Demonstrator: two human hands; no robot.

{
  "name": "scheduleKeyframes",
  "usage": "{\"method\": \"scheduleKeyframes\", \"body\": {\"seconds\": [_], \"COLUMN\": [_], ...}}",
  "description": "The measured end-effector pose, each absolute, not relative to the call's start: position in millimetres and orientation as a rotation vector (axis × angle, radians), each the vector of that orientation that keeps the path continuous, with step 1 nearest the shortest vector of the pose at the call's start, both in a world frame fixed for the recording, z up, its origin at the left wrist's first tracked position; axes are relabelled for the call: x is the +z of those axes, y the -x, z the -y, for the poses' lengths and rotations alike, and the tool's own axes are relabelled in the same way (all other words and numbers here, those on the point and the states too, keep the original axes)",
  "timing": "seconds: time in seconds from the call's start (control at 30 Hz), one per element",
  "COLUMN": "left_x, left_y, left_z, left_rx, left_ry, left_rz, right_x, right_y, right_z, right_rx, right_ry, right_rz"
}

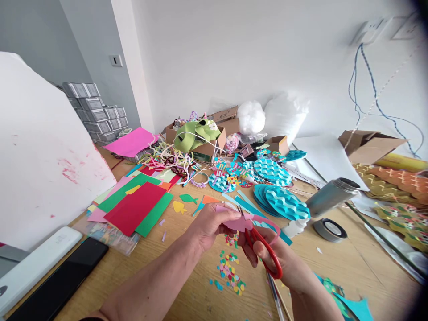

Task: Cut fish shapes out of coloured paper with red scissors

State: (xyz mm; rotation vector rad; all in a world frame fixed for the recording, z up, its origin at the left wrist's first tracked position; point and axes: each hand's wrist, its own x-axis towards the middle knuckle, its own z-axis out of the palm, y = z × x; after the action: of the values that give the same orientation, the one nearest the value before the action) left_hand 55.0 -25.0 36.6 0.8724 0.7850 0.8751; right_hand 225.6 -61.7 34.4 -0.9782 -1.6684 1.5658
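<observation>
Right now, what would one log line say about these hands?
left hand: holds pink paper | right hand: works red scissors, cutting the paper | below: confetti dots on wooden table

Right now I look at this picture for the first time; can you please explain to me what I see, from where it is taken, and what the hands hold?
There is no machine: these are one person's two bare hands. The single picture comes from a camera worn on the person's head, looking forward and down.

The left hand pinches a small pink paper piece. The right hand has its fingers through the red-handled scissors, whose blades meet the pink paper.

On the wooden table lie small coloured paper dots, a stack of red and green paper sheets, teal wavy paper discs, a metal flask on its side, a grey tape roll and a black phone.
</observation>
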Motion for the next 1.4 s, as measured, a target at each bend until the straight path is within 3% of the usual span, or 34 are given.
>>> {"method": "scheduleKeyframes", "body": {"seconds": [0.53, 1.4], "left_x": [33, 28], "left_y": [-56, -64], "left_z": [27, 25], "left_rx": [0.78, 0.989], "left_ry": [-0.759, -0.821], "left_rz": [-0.713, -0.839], "right_x": [31, 23], "right_y": [-228, -222], "right_z": [60, 58], "right_rx": [1.516, 1.512], "right_ry": [0.962, 0.991], "right_rz": [1.671, 1.643]}}
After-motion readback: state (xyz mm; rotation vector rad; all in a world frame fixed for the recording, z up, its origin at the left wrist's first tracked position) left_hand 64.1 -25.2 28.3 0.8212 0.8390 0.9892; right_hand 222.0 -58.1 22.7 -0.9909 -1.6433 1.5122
